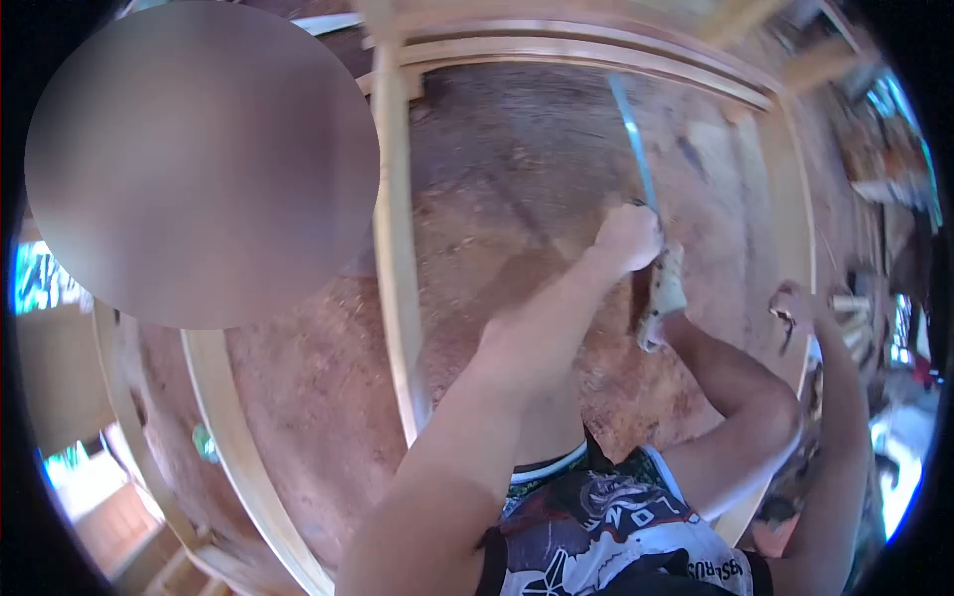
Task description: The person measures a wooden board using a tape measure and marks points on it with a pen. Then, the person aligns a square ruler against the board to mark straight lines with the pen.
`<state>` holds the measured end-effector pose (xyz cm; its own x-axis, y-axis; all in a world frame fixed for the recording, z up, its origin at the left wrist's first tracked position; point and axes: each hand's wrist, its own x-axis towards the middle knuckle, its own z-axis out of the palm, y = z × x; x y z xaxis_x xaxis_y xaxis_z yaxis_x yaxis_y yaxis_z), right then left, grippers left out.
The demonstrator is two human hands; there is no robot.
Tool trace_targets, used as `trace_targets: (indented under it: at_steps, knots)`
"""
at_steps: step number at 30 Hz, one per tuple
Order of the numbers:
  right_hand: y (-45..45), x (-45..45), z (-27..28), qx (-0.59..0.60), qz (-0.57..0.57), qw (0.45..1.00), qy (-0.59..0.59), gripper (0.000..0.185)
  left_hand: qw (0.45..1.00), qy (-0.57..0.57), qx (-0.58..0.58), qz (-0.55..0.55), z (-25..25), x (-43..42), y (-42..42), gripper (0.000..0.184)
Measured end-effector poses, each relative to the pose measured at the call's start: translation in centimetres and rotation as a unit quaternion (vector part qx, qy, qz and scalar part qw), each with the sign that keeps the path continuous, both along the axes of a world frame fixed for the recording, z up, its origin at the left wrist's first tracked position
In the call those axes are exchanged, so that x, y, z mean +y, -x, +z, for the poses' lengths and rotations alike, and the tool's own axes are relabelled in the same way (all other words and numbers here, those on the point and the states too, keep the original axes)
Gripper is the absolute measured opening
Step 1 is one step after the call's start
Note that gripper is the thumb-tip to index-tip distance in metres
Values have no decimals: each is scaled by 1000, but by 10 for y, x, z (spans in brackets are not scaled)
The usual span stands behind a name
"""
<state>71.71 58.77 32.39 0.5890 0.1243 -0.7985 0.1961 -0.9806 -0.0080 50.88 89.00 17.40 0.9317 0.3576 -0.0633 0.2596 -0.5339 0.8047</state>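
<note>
My left hand (628,236), at the end of an outstretched arm, is closed in a fist. It grips one end of a long, thin bluish strip (633,134), which runs away from me toward the far wooden beams; its exact kind is blurred. My right hand (792,301) is at the right, beside a pale wooden beam (792,199). Its fingers are curled around something small and dark, too blurred to name. Just below my left hand is my shoe (666,288), on the reddish dirt ground (497,238).
Pale timbers form a frame: a long beam (397,238) left of my arm, stacked boards (576,48) across the far end, and another beam (243,447) farther left. Lumber and other items (860,308) lie at the right. A blurred disc covers the upper left.
</note>
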Motion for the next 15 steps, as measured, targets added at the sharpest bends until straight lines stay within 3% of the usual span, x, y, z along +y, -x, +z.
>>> trace_targets:
  at_steps: [2, 3, 4, 5, 6, 7, 8, 10, 11, 13, 15]
  knots:
    - [18, -146, 16, -105, -182, 952, -225, 35, 991, -87, 35, -93, -1, -25, -24, 28]
    - [47, -195, 12, -136, -223, 942, -212, 35, 981, -134, 56, -131, -2, -36, -28, 29]
    - [83, -249, 4, -159, -400, 848, -309, 34, 981, -55, 88, -163, -13, -43, -30, 32]
    - [120, -299, 4, -194, -545, 706, -408, 33, 989, 51, 72, -119, -52, -56, -33, 34]
    - [160, -321, 5, -233, -571, 662, -426, 32, 974, -62, 52, -210, -49, -54, -30, 35]
    - [195, -324, 8, -268, -588, 620, -444, 31, 960, -103, -3, -262, -43, -39, -18, 37]
    - [220, -352, -14, -295, -624, 578, -436, 32, 940, -189, 18, -282, -50, -31, -12, 24]
    - [268, -386, -30, -313, -685, 505, -422, 35, 946, -138, 122, -268, -34, -18, 10, 30]
    - [281, -385, -37, -311, -711, 472, -419, 38, 947, -164, 121, -248, -37, -12, 18, 33]
    - [281, -382, -55, -328, -743, 430, -394, 35, 944, -197, 157, -212, -40, 3, 17, 34]
    - [260, -412, -92, -368, -676, 525, -363, 35, 932, -261, 171, -185, -90, -1, 8, 34]
